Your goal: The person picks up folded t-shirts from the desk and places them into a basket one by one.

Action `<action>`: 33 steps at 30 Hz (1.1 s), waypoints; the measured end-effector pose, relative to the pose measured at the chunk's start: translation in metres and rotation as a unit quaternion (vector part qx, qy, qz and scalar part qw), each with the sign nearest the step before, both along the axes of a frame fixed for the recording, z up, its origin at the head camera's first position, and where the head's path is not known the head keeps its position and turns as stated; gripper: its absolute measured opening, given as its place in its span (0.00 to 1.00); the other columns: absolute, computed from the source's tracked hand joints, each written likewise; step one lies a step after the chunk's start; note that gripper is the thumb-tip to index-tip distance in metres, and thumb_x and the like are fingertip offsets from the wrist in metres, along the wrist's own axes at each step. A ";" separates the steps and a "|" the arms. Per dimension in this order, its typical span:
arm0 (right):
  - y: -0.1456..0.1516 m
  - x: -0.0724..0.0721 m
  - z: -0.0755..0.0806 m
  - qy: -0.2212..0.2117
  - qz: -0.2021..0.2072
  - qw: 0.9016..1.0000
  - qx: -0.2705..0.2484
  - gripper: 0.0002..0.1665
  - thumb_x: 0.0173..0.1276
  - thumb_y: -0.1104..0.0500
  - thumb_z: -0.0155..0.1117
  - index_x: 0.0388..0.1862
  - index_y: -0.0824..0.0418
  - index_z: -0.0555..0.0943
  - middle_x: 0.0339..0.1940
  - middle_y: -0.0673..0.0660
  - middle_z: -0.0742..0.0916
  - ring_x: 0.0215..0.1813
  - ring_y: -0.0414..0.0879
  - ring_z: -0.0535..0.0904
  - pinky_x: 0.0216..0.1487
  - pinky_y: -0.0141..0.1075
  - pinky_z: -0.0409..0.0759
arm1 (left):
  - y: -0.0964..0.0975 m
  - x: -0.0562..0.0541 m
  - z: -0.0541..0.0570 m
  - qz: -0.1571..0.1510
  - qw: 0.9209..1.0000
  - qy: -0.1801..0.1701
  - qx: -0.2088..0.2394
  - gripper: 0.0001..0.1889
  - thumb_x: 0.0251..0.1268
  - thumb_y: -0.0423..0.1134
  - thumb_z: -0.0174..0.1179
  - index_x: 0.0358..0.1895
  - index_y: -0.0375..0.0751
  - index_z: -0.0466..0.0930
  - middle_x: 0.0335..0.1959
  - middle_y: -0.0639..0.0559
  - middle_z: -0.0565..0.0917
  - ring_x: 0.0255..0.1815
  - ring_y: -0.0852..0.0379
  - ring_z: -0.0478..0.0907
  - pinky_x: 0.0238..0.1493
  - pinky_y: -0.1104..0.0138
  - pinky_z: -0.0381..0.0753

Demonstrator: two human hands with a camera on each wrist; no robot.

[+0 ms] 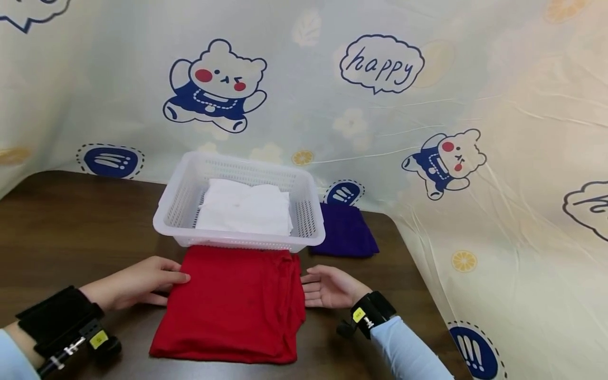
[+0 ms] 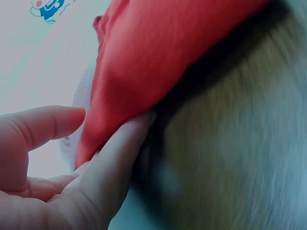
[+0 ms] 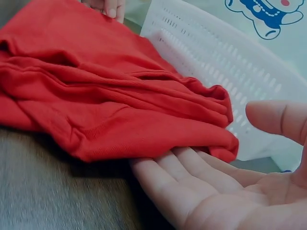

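A folded red garment lies on the table in front of the white basket, with loose folds along its right side. At its left edge is my left hand; in the left wrist view the fingers reach under the red cloth, and the thumb stands apart from them. My right hand is at the right edge, palm turned up. The right wrist view shows its straight fingers with their tips under the red cloth, while its thumb is held away. The fingertips beneath the cloth are hidden.
A white perforated plastic basket stands behind the red garment, holding folded white cloth. Right of the basket lies a folded dark purple cloth. The brown wooden table meets a printed curtain at the back and right.
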State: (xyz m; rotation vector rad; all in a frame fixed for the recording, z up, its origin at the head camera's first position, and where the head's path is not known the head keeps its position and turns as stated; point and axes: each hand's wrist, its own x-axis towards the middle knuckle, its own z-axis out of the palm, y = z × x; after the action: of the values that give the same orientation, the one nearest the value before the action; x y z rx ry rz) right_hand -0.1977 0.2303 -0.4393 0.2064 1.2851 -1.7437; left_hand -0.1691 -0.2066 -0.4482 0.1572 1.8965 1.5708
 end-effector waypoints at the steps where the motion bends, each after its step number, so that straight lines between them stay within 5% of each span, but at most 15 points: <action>1: -0.002 -0.001 -0.001 -0.003 -0.001 1.000 -0.003 0.37 0.78 0.50 0.47 0.73 0.75 0.57 0.62 0.67 0.80 0.63 0.55 0.78 0.75 0.51 0.65 | 0.002 0.001 -0.002 -0.004 1.000 -0.006 0.015 0.22 0.78 0.40 0.54 0.59 0.21 0.73 0.43 0.46 0.86 0.42 0.52 0.83 0.46 0.56 0.88; 7: -0.019 -0.001 -0.011 -0.014 0.007 0.999 -0.043 0.18 0.80 0.52 0.43 0.55 0.62 0.74 0.48 0.55 0.86 0.52 0.45 0.82 0.59 0.39 0.80 | 0.017 0.000 -0.013 -0.001 0.994 -0.064 0.091 0.20 0.77 0.42 0.54 0.59 0.25 0.72 0.43 0.45 0.87 0.43 0.50 0.87 0.49 0.54 0.87; 15: -0.043 0.003 -0.023 0.024 0.008 0.996 -0.087 0.16 0.82 0.55 0.40 0.51 0.52 0.78 0.46 0.46 0.88 0.50 0.39 0.84 0.55 0.35 0.82 | 0.028 -0.006 -0.022 -0.002 0.977 -0.139 0.163 0.23 0.77 0.40 0.53 0.64 0.29 0.61 0.49 0.42 0.85 0.50 0.45 0.86 0.53 0.48 0.84; 21: -0.043 0.003 -0.026 0.037 0.017 0.995 -0.090 0.17 0.82 0.55 0.41 0.51 0.52 0.79 0.46 0.46 0.88 0.49 0.38 0.85 0.54 0.34 0.83 | 0.030 -0.006 -0.023 0.004 0.970 -0.156 0.185 0.23 0.78 0.39 0.52 0.66 0.29 0.59 0.50 0.42 0.84 0.51 0.46 0.86 0.54 0.48 0.83; 33: -0.059 0.002 -0.024 0.075 0.018 0.997 -0.006 0.16 0.78 0.54 0.52 0.59 0.56 0.75 0.53 0.50 0.86 0.55 0.43 0.83 0.59 0.41 0.82 | 0.045 -0.008 -0.029 0.034 0.970 -0.156 0.184 0.27 0.76 0.42 0.56 0.68 0.34 0.57 0.51 0.44 0.83 0.51 0.47 0.85 0.55 0.51 0.84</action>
State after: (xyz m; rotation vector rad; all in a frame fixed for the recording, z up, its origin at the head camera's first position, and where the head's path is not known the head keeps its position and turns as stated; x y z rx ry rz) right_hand -0.1958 0.1718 -0.4631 0.0453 1.3774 -1.7626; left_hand -0.1769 -0.1613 -0.4769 0.0027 1.3743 1.8612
